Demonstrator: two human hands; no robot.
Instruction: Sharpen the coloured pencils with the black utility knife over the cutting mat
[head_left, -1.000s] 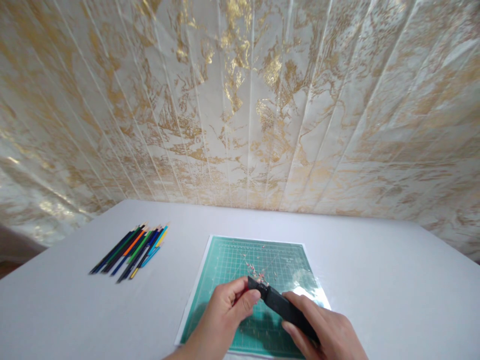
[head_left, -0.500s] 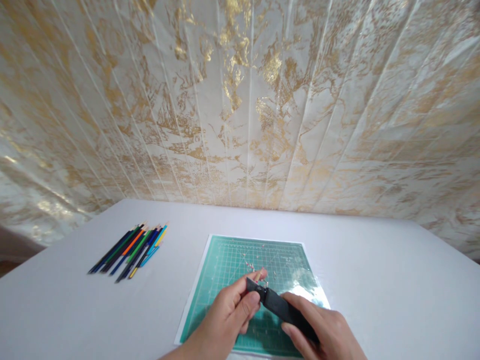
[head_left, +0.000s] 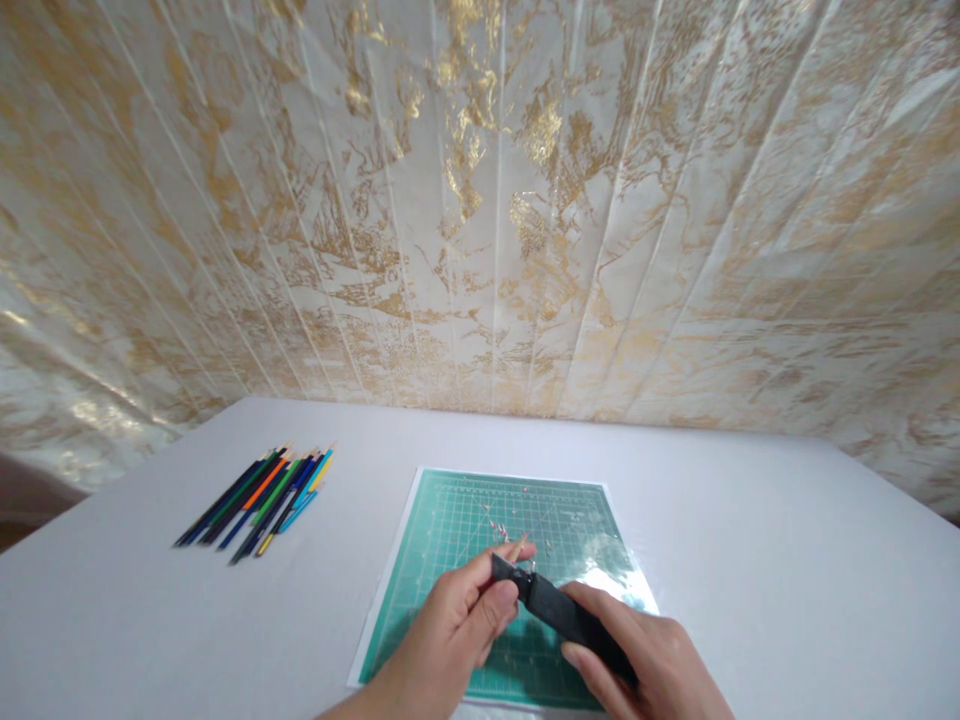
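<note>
Over the green cutting mat (head_left: pixel 420 540), my left hand (head_left: pixel 461 620) is closed around a pencil (head_left: pixel 517 550). Only the pale wooden tip shows past the fingers; the rest is hidden in the hand. My right hand (head_left: pixel 645 645) grips the black handle of a utility knife (head_left: pixel 566 612). Its blade lies against the pencil's bared wood, close to the left thumb. Several small shavings (head_left: pixel 500 532) are scattered on the mat just beyond the hands.
A bunch of coloured pencils (head_left: pixel 262 500) lies at the left of the white table (head_left: pixel 765 560), tips pointing away. The mat has a white border and a bright glare on its right. Behind the table hangs a white and gold patterned sheet (head_left: pixel 495 250).
Both hands keep their hold, and the knife stays against the pencil with barely any shift. The pencil tip shows slightly more beside the blade.
</note>
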